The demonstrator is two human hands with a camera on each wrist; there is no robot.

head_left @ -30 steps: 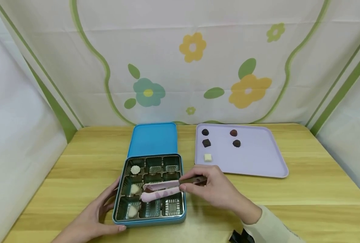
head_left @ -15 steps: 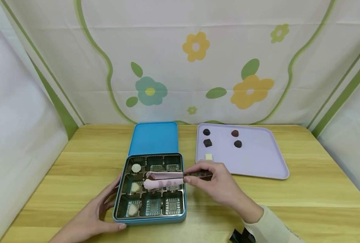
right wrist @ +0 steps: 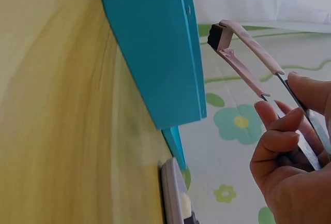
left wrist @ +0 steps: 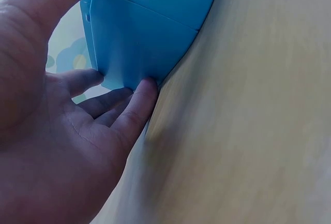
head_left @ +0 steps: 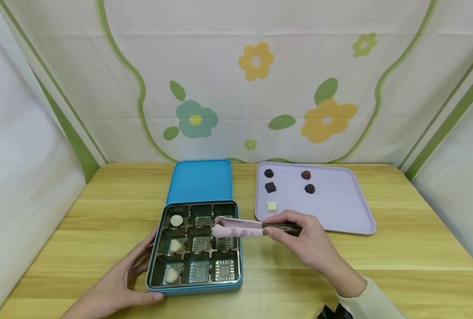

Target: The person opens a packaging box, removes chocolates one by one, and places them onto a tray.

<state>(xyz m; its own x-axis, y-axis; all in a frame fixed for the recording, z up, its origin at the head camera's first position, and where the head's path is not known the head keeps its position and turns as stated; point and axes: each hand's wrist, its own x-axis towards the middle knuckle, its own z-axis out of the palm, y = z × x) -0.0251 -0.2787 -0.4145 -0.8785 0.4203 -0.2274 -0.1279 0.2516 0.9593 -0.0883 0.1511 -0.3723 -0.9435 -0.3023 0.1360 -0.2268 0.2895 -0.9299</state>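
Observation:
A blue tin box (head_left: 194,290) with a dark divided insert sits in front, three white chocolates (head_left: 176,220) down its left column. My left hand (head_left: 116,281) holds its near left corner, thumb at the front and fingers along the side, touching the blue wall (left wrist: 139,38) in the left wrist view. In my right hand (head_left: 308,237) is a pair of tongs (head_left: 240,231) with pink-sleeved arms, gripped by its metal handles. A dark chocolate (right wrist: 216,36) is pinched between the tong tips, which hang over the right side of the box in the head view.
A lilac tray (head_left: 340,217) lies at the back right, bearing several dark chocolates (head_left: 270,188) and a white square one (head_left: 271,207). The blue lid (head_left: 200,179) lies behind the box. A flowered cloth (head_left: 228,88) hangs behind the wooden table (head_left: 412,248).
My right hand has moved the tongs back and then right, from over the box's middle to its right side, with the chocolate still in them. My left hand stays at the box corner.

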